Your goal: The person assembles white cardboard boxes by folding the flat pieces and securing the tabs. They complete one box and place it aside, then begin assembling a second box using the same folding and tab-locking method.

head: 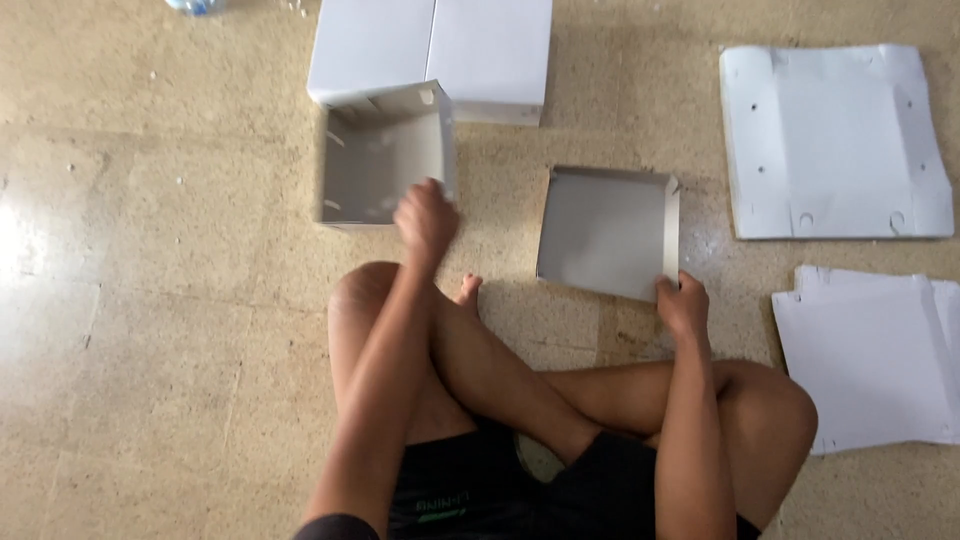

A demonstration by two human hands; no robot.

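I sit cross-legged on the speckled tan floor (150, 330), looking down at both my hands. My right hand (683, 303), right of centre in the frame, pinches the lower right corner of a half-folded grey cardboard tray (608, 232); the fingers are closed on that corner, and the tray stretches up and to the left from my grip, lying flat on the floor with its low walls raised along the top and right edges.

My left hand (425, 218) is just above the middle of the frame, curled loosely into a fist at the lower right corner of a finished open box (384, 160). It is blurred, so I cannot tell whether it grips the box wall or only touches it. The box spreads up and left from that hand.

Behind this box, at the top of the frame, two closed white boxes (432, 55) stand side by side. Flat white cardboard sheets (835, 140) lie at the upper right, and more sheets (875, 355) at the right edge near my knee.
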